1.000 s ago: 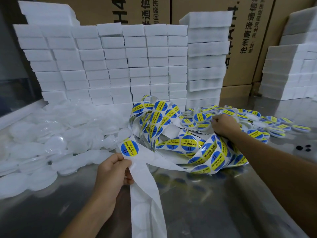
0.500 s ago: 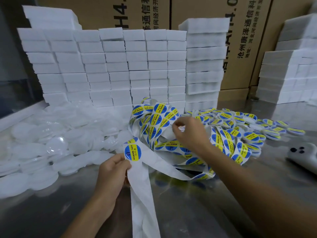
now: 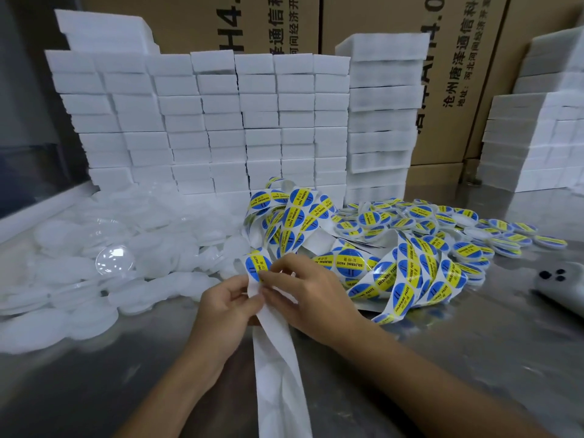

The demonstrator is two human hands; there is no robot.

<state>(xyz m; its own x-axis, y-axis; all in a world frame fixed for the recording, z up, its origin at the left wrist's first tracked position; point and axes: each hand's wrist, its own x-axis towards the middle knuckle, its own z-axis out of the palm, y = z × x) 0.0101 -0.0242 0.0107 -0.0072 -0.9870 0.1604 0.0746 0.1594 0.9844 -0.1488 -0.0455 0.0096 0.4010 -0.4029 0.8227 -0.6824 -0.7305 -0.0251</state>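
Left side of the tabletop (image 3: 442,358): the heap of blank lids (image 3: 94,248) is untouched, same as a second ago. One clear dome (image 3: 115,263) sits on top near the front.

The left grip (image 3: 226,306) hasn't moved. It is still clenched on the backing strip (image 3: 278,358), thumb and fingers pinching it just under the lead sticker (image 3: 257,265). The spent tail of the strip hangs off the front edge.

The sticker is the same one as before, blue and yellow. It sits front-centre of the tabletop between both hands and is still on the strip.

The change is the right grip (image 3: 311,295). A second ago it was out at the labelled lids (image 3: 458,229) toward the right edge, then crossed over the label coil (image 3: 395,273). Now it's at the sticker, touching the left grip. Its thumb and forefinger look pinched on the sticker's right rim, though the contact is partly hidden by the fingers.

Read: the previous cycle is closed out and a new peel is starting. No lift shows yet and the sticker looks flat on the backing. Once it's off, it needs a blank lid from the left heap, and neither hand has one.

Risk: the strip is slack, so the peel could drag the coil forward.

The grey device (image 3: 559,282) at the right edge is idle.
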